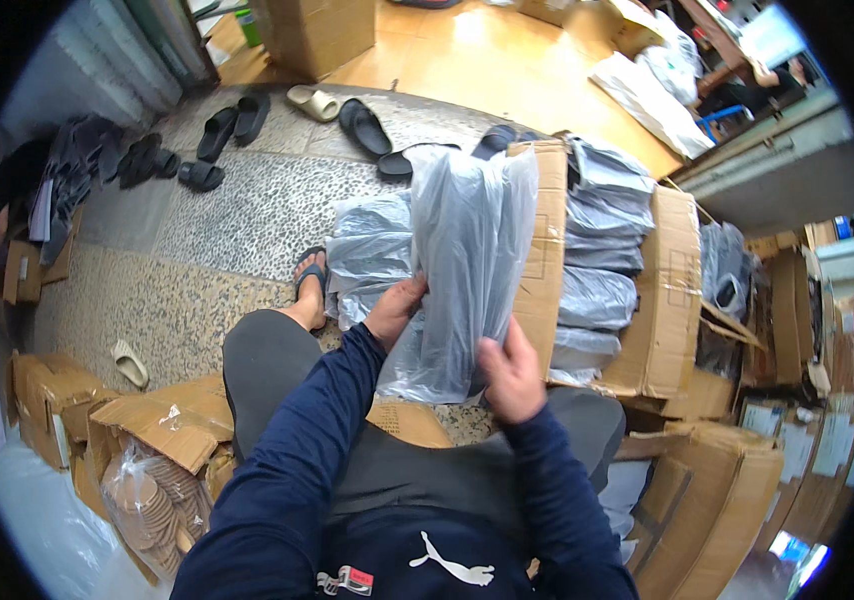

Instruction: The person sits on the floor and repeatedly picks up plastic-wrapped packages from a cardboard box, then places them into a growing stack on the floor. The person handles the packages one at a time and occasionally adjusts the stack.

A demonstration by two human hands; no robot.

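Note:
Upright in front of me is a long, translucent plastic bag [472,230] with something greyish inside that I cannot make out. My left hand [397,312] grips its left edge, the fingers partly hidden in the folds. At its lower right side, my right hand [514,375] is closed on the plastic, thumb toward me. Behind the bag on the left lies a stack of similar wrapped bundles [372,245]. To the right, an open cardboard box [544,235] holds more grey wrapped bundles [597,295] in a row.
Loose dark sandals [364,128] and a beige clog [314,103] lie on the stone floor [247,210]. At lower left, a box holds tan soles [147,495] in clear plastic. Another carton [712,510] stands at lower right. A person [762,85] is at the upper right.

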